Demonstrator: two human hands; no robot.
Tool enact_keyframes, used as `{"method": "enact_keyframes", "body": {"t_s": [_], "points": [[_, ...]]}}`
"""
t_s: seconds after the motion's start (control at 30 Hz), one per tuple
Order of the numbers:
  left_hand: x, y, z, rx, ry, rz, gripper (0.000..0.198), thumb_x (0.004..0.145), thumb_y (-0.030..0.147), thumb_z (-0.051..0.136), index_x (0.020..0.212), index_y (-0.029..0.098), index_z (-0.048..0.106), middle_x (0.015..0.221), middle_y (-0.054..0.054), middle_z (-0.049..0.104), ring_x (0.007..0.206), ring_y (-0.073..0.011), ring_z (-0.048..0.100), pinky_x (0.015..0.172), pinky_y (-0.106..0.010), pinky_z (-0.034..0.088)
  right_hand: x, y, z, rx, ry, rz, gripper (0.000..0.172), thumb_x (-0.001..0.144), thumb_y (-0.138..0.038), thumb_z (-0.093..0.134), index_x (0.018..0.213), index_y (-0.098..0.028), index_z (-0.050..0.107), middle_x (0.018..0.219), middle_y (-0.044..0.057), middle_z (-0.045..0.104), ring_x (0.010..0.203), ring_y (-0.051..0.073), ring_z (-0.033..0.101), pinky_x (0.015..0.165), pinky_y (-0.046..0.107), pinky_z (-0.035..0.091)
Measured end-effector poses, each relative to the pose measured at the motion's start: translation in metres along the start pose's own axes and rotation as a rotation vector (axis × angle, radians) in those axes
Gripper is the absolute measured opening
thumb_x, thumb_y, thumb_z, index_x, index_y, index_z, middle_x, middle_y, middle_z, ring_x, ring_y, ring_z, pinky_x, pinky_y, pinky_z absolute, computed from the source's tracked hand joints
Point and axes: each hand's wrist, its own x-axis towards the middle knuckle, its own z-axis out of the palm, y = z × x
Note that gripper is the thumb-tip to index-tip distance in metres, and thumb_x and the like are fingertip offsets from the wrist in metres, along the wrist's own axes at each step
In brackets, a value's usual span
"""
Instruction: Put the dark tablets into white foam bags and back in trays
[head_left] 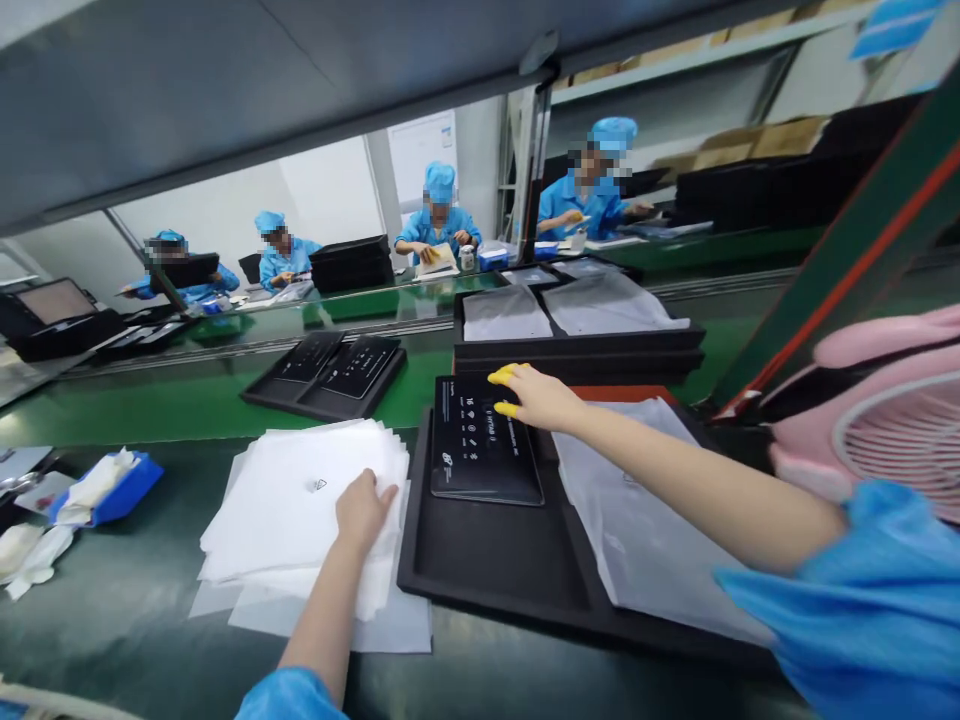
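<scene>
My left hand [365, 512] rests on a stack of thin white protective bags [277, 500]. Its thumb stands apart from the fingers, and some fingertips are hidden. My right hand [536, 397], with yellow finger cots, is over the upper right part of a black tablet-like panel [484, 455] with white print. The fingers and thumb are spread; whether they press on it is unclear. That panel lies over the left compartment of a black tray [495, 555], its far end reaching past the rim. A translucent bag [645, 530] covers the right compartment.
Beyond the bags, another black tray [322, 395] carries two printed black panels. Stacked trays [577, 350] with bagged items stand behind. A blue box [124, 490] is at left, a pink fan [892, 400] at right. Several co-workers in blue sit across the green conveyor [180, 400].
</scene>
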Motion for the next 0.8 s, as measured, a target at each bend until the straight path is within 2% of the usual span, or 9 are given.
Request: {"method": "enact_keyframes", "body": {"t_s": [0.07, 0.13, 0.23, 0.33, 0.43, 0.53, 0.67, 0.8], "points": [[0.002, -0.001, 0.001, 0.022, 0.045, 0.041, 0.027, 0.086, 0.039, 0.042, 0.091, 0.015, 0.051, 0.094, -0.008, 0.060, 0.091, -0.0222, 0.055, 0.070, -0.029, 0.036, 0.035, -0.002, 0.008, -0.048, -0.078, 0.049, 0.048, 0.084, -0.038, 0.045, 0.127, -0.015, 0.045, 0.130, 0.011, 0.046, 0.119, 0.024, 0.042, 0.098, 0.035, 0.039], [0.004, -0.002, 0.002, 0.043, 0.084, 0.060, 0.023, 0.086, 0.036, 0.043, 0.090, 0.015, 0.051, 0.097, -0.009, 0.058, 0.095, -0.0219, 0.053, 0.073, -0.028, 0.037, 0.061, -0.001, 0.021, -0.061, -0.136, 0.103, 0.050, 0.086, -0.041, 0.041, 0.125, -0.010, 0.047, 0.126, 0.017, 0.049, 0.116, 0.028, 0.046, 0.094, 0.038, 0.040], [0.009, -0.003, 0.003, 0.059, 0.006, 0.028, 0.024, 0.087, 0.035, 0.041, 0.093, 0.014, 0.051, 0.096, -0.009, 0.058, 0.092, -0.0225, 0.054, 0.072, -0.029, 0.037, 0.087, 0.003, 0.039, -0.058, -0.227, 0.170, 0.048, 0.086, -0.042, 0.039, 0.113, -0.005, 0.055, 0.112, 0.022, 0.057, 0.105, 0.031, 0.054, 0.087, 0.041, 0.043], [0.014, -0.005, 0.004, 0.064, -0.086, 0.002, 0.026, 0.090, 0.029, 0.029, 0.096, 0.014, 0.050, 0.094, -0.010, 0.061, 0.088, -0.0229, 0.057, 0.067, -0.030, 0.035, 0.106, 0.009, 0.048, -0.025, -0.295, 0.221, 0.043, 0.087, -0.037, 0.035, 0.111, -0.008, 0.056, 0.107, 0.019, 0.061, 0.098, 0.029, 0.058, 0.079, 0.038, 0.045], [0.015, -0.007, 0.006, 0.048, -0.051, -0.022, 0.028, 0.091, 0.022, 0.023, 0.092, 0.015, 0.050, 0.091, -0.010, 0.062, 0.085, -0.0225, 0.058, 0.064, -0.030, 0.033, 0.122, 0.013, 0.046, 0.020, -0.342, 0.230, 0.039, 0.085, -0.032, 0.039, 0.109, -0.009, 0.059, 0.106, 0.016, 0.062, 0.092, 0.025, 0.060, 0.074, 0.031, 0.045], [0.013, -0.010, 0.006, -0.035, 0.002, -0.073, 0.028, 0.090, 0.021, 0.023, 0.084, 0.017, 0.050, 0.083, -0.008, 0.062, 0.081, -0.0209, 0.059, 0.062, -0.029, 0.031, 0.132, 0.013, 0.031, 0.053, -0.355, 0.208, 0.037, 0.083, -0.038, 0.045, 0.097, -0.010, 0.064, 0.100, 0.014, 0.064, 0.086, 0.022, 0.061, 0.070, 0.028, 0.045], [0.011, -0.013, 0.005, -0.232, 0.093, -0.139, 0.028, 0.090, 0.023, 0.025, 0.076, 0.018, 0.049, 0.074, -0.006, 0.061, 0.072, -0.0181, 0.056, 0.062, -0.027, 0.030, 0.130, 0.002, -0.015, 0.092, -0.348, 0.168, 0.046, 0.076, -0.056, 0.050, 0.085, -0.013, 0.067, 0.086, 0.011, 0.066, 0.071, 0.019, 0.059, 0.063, 0.028, 0.044], [0.013, -0.016, 0.002, -0.551, 0.238, -0.236, 0.017, 0.085, 0.019, 0.038, 0.072, 0.018, 0.050, 0.064, -0.001, 0.056, 0.063, -0.0154, 0.050, 0.063, -0.025, 0.031, 0.100, -0.026, -0.072, 0.002, -0.428, -0.077, 0.043, 0.066, -0.052, 0.062, 0.083, -0.013, 0.067, 0.072, 0.006, 0.064, 0.061, 0.016, 0.055, 0.058, 0.027, 0.037]]}}
